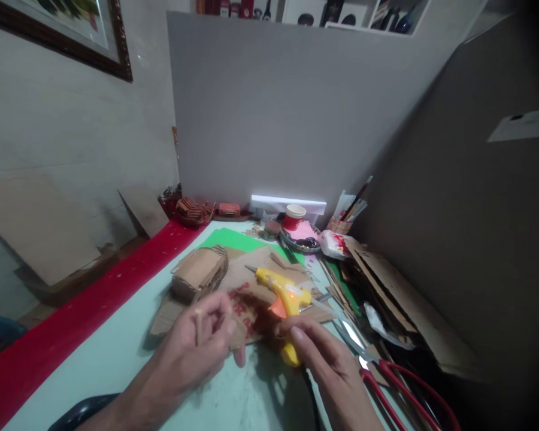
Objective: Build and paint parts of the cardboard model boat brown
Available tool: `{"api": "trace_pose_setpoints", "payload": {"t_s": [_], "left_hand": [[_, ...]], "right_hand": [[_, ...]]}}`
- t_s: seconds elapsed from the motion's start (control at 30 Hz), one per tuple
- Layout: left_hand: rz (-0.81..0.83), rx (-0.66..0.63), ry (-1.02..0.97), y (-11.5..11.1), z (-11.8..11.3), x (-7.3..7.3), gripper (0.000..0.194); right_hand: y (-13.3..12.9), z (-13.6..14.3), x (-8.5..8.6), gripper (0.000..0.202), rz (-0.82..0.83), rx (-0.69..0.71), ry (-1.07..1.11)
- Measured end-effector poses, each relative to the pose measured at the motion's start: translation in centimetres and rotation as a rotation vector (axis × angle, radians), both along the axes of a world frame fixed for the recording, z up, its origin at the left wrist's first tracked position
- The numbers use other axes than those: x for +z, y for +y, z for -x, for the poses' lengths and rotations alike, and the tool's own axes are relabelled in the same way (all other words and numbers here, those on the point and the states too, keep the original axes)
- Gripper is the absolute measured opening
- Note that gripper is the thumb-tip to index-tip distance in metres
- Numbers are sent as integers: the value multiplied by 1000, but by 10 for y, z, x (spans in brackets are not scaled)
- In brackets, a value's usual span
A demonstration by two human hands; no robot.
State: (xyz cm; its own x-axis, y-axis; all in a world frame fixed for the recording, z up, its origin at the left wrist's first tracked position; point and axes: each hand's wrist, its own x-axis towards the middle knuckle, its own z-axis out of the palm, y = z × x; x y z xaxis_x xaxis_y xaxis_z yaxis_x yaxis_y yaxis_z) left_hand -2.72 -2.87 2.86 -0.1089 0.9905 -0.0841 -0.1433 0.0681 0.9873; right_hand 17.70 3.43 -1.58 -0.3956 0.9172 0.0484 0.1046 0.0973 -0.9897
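My left hand (206, 335) is closed around a small piece of cardboard (238, 334), with its fingers curled. A yellow hot glue gun (285, 290) with an orange trigger points its nozzle up and to the left. My right hand (326, 359) overlaps the gun's handle, thumb and index finger pinched together. What lies between those fingertips is too small or hidden to make out. Behind my left hand sits a boxy cardboard model (200, 272). Under the gun is a flat cardboard sheet (263, 257) with red print.
Red-handled scissors (386, 365) lie at right, beside stacked cardboard (395, 287). Farther back are a red paper cup (294, 218), a round tray (314, 246), a brush holder (340, 225) and a small brown model boat (191, 211). A black cord (313, 398) runs toward me.
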Motion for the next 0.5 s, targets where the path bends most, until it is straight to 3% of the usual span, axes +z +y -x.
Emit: {"api": "trace_pose_setpoints", "payload": {"t_s": [0.13,0.27,0.5], "left_hand": [[-18,20,3,4,1,-7,41],[-17,35,9,5,3,-12,45],[-43,73,-90,2,-1,1,37]], "right_hand": [[-1,-11,12,29,-63,-36,66],[1,-12,10,35,-74,-73,178],[-8,-3,17,56,192,-230,286]]}}
